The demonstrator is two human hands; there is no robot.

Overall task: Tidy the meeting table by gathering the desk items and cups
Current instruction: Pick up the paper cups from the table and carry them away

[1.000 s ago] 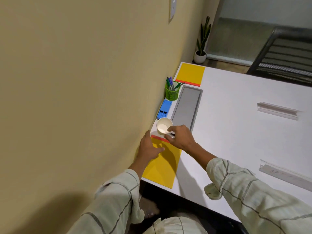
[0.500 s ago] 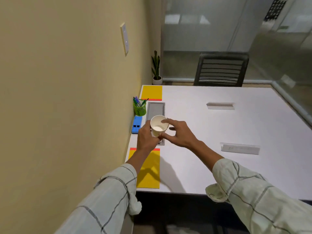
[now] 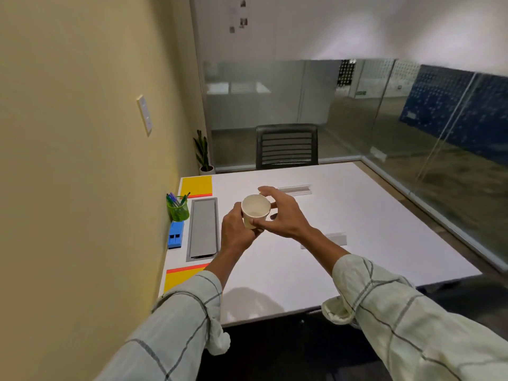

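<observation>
Both hands are meeting above the white worktop. Leftmost, my left hand is wrapping its fingers around the lower side of a white paper cup, gripping it in the air. To the right, my right hand is arching over the cup, thumb pressing near its base and fingers spreading loosely by the rim. I am seeing nothing inside the cup. Far left by the wall, a green pen holder is carrying several pens, with a blue block just beside it.
</observation>
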